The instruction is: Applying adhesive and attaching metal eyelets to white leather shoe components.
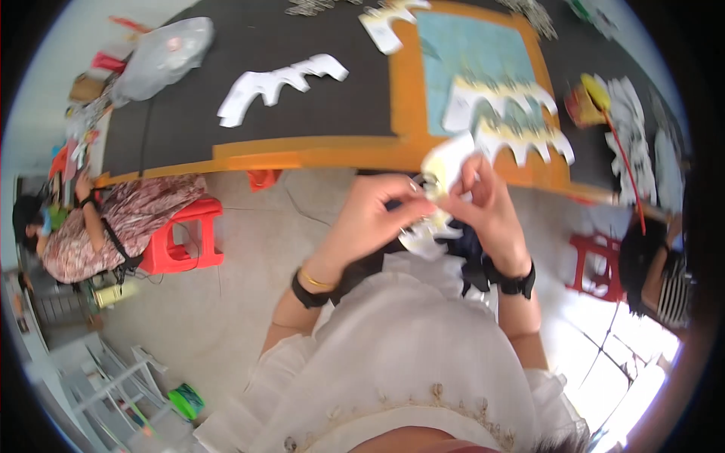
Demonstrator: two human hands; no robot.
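A white scalloped card (448, 160) with yellowish patches and small dark metal bits is held up between my hands, just in front of the table edge. My left hand (376, 210) pinches it from the left, thumb and fingertips drawn together beside a metal bit. My right hand (485, 211) is closed on its right side, fingers bent. The small piece between my fingertips is blurred. Part of the card hangs below my fingers. Beyond it, scalloped cards with metal loops (502, 102) lie on a blue-green mat (477, 51) edged in orange tape.
A plain white scalloped card (281, 84) lies on the dark table (332, 113). At the right are a yellow-topped container (585, 104) and a red stick (625, 162). Other people sit at both sides, near a red stool (183, 240) and another red stool (593, 264).
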